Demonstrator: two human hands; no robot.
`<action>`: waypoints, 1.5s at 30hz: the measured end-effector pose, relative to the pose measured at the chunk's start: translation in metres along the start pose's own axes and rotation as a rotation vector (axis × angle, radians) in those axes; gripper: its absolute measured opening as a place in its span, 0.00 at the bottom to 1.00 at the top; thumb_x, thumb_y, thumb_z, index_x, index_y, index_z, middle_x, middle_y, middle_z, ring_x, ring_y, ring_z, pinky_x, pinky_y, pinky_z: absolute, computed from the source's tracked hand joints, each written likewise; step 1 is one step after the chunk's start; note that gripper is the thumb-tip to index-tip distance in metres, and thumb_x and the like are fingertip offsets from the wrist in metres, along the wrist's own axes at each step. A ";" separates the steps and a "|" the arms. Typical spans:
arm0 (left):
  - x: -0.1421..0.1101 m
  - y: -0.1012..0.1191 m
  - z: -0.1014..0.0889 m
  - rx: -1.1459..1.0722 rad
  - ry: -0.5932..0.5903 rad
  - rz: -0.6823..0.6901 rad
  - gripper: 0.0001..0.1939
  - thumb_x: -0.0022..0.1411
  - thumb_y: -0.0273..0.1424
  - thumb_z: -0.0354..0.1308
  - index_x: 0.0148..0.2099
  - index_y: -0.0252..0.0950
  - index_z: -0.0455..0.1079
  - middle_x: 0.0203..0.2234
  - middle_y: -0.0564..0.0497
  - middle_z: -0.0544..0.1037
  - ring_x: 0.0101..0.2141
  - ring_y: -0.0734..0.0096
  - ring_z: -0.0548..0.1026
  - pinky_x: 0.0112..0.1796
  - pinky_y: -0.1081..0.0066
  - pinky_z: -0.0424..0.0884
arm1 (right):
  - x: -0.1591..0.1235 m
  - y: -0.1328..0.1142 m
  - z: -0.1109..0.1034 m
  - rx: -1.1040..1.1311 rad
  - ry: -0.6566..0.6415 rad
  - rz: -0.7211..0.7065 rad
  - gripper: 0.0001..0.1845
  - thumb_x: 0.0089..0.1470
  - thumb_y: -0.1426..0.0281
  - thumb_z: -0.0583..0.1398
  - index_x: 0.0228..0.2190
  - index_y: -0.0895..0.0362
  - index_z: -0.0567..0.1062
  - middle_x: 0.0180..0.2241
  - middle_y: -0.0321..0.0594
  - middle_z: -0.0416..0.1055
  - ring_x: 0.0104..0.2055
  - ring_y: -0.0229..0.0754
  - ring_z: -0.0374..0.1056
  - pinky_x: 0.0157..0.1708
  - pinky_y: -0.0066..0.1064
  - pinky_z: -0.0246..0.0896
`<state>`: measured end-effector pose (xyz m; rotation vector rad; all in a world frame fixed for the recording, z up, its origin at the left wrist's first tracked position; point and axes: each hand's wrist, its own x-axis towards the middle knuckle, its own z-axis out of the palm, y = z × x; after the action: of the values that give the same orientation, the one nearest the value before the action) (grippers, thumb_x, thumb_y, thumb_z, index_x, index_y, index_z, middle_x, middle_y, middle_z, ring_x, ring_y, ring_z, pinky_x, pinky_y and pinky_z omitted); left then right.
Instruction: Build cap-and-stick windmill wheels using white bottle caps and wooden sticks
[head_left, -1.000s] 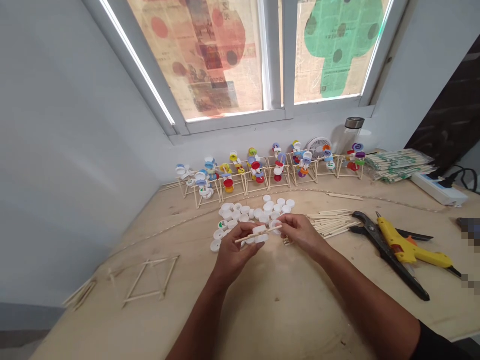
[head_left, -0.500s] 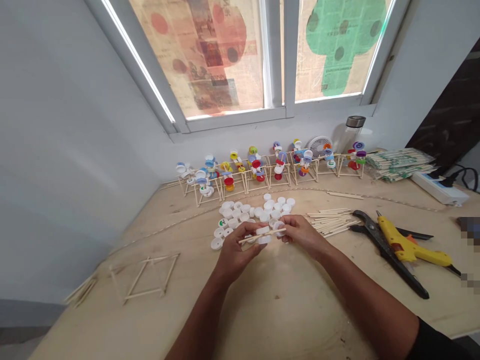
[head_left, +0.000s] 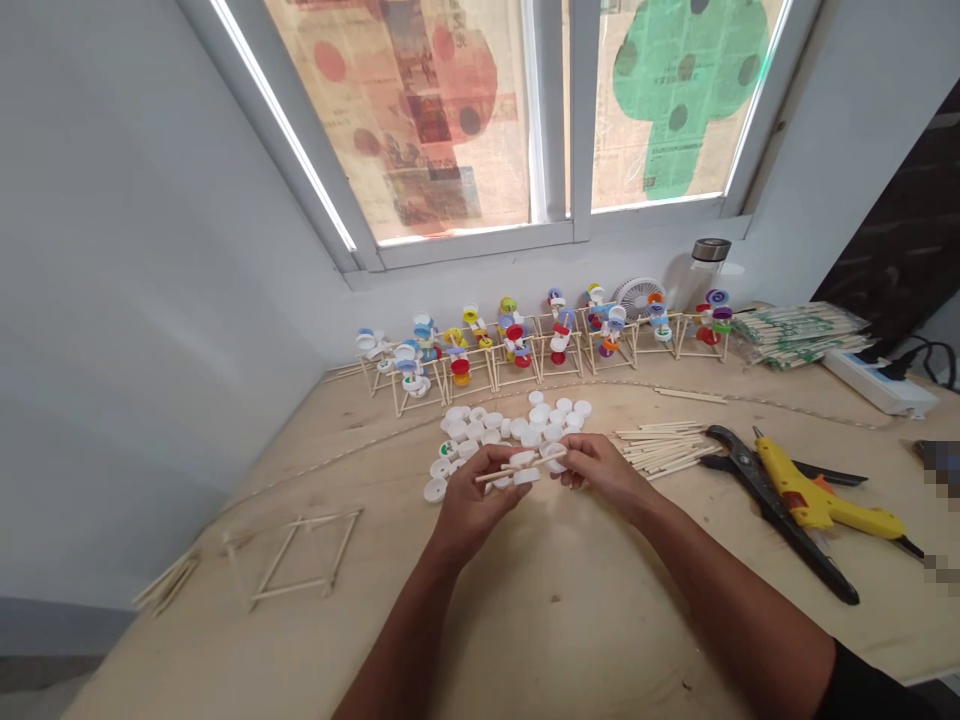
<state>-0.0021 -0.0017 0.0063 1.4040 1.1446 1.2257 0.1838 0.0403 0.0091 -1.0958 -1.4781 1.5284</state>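
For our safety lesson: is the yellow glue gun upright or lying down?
Lying down: the glue gun rests with nozzle and handle stretched along the table.

And here's the left hand (head_left: 469, 500) pinching a thin stick (head_left: 491, 476) with white caps (head_left: 527, 476) on it, while the right hand (head_left: 600, 470) grips another white cap (head_left: 553, 457) at the far end! Loose caps (head_left: 491, 422) crowd the bench (head_left: 570, 620) just beyond, stick frames (head_left: 517, 381) with colourful caps (head_left: 460, 367) line up below the window (head_left: 577, 228), and there's a yellow glue gun (head_left: 802, 490) beside black cutters (head_left: 802, 545).
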 end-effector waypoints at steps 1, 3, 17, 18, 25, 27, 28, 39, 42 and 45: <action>0.000 -0.001 0.000 -0.011 0.024 -0.015 0.16 0.46 0.31 0.67 0.40 0.37 0.72 0.37 0.47 0.77 0.39 0.61 0.74 0.40 0.68 0.68 | 0.001 0.001 -0.002 -0.007 0.018 -0.008 0.09 0.44 0.66 0.57 0.23 0.59 0.73 0.18 0.33 0.67 0.20 0.33 0.61 0.21 0.25 0.54; 0.001 -0.002 -0.001 -0.054 0.072 -0.043 0.17 0.46 0.32 0.67 0.41 0.37 0.71 0.35 0.48 0.77 0.38 0.63 0.74 0.37 0.70 0.68 | 0.003 0.002 -0.005 -0.019 0.070 -0.026 0.11 0.46 0.64 0.57 0.25 0.59 0.74 0.20 0.34 0.69 0.21 0.35 0.62 0.21 0.25 0.53; 0.002 -0.005 0.005 -0.403 0.057 -0.194 0.17 0.44 0.35 0.68 0.35 0.32 0.72 0.27 0.49 0.77 0.26 0.72 0.71 0.30 0.71 0.66 | -0.001 -0.007 -0.004 0.042 0.174 -0.229 0.17 0.50 0.58 0.57 0.32 0.58 0.75 0.28 0.40 0.74 0.32 0.41 0.67 0.34 0.31 0.59; 0.002 -0.004 0.005 -0.399 0.029 -0.195 0.17 0.44 0.36 0.68 0.36 0.32 0.72 0.27 0.48 0.77 0.26 0.71 0.71 0.30 0.71 0.66 | -0.002 -0.007 -0.004 0.047 0.149 -0.225 0.17 0.51 0.57 0.56 0.32 0.58 0.75 0.28 0.40 0.74 0.32 0.41 0.67 0.34 0.31 0.59; 0.001 -0.006 -0.001 -0.322 -0.142 -0.218 0.23 0.47 0.36 0.67 0.45 0.33 0.71 0.28 0.48 0.78 0.27 0.70 0.73 0.31 0.71 0.66 | -0.006 -0.007 -0.004 0.038 -0.060 -0.175 0.16 0.51 0.58 0.59 0.32 0.58 0.76 0.30 0.39 0.75 0.36 0.42 0.68 0.38 0.33 0.59; 0.001 -0.006 -0.001 -0.299 -0.159 -0.221 0.22 0.48 0.36 0.67 0.45 0.33 0.70 0.29 0.47 0.78 0.29 0.68 0.74 0.32 0.70 0.66 | -0.007 -0.009 -0.003 0.028 -0.111 -0.158 0.15 0.51 0.58 0.59 0.30 0.58 0.76 0.30 0.39 0.74 0.35 0.42 0.68 0.38 0.32 0.59; 0.001 -0.006 -0.002 -0.291 -0.165 -0.222 0.22 0.48 0.36 0.67 0.44 0.33 0.70 0.28 0.47 0.78 0.29 0.68 0.74 0.32 0.70 0.67 | -0.008 -0.009 -0.003 0.021 -0.145 -0.142 0.16 0.51 0.58 0.59 0.29 0.59 0.75 0.30 0.39 0.74 0.35 0.41 0.68 0.37 0.32 0.59; -0.001 0.003 0.001 -0.248 -0.147 -0.226 0.20 0.44 0.37 0.68 0.39 0.35 0.69 0.24 0.52 0.76 0.26 0.70 0.73 0.31 0.71 0.66 | -0.007 -0.004 0.003 -0.029 -0.230 -0.059 0.16 0.47 0.58 0.64 0.25 0.59 0.73 0.23 0.35 0.70 0.26 0.36 0.63 0.25 0.26 0.52; 0.001 0.001 -0.001 -0.237 -0.168 -0.187 0.19 0.48 0.38 0.66 0.40 0.35 0.70 0.26 0.51 0.76 0.27 0.70 0.73 0.30 0.71 0.65 | -0.006 -0.001 0.004 -0.017 -0.177 -0.066 0.16 0.46 0.58 0.64 0.25 0.58 0.72 0.22 0.33 0.67 0.24 0.35 0.61 0.24 0.26 0.51; 0.003 -0.002 -0.004 -0.235 -0.168 -0.161 0.18 0.51 0.40 0.63 0.41 0.33 0.71 0.25 0.49 0.75 0.28 0.69 0.72 0.30 0.71 0.65 | -0.004 0.002 0.004 0.002 -0.125 -0.070 0.16 0.46 0.58 0.64 0.28 0.58 0.72 0.24 0.34 0.68 0.25 0.35 0.62 0.24 0.26 0.52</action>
<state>-0.0056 0.0015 0.0049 1.1895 0.9454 1.0690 0.1819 0.0352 0.0077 -0.9516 -1.5818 1.5737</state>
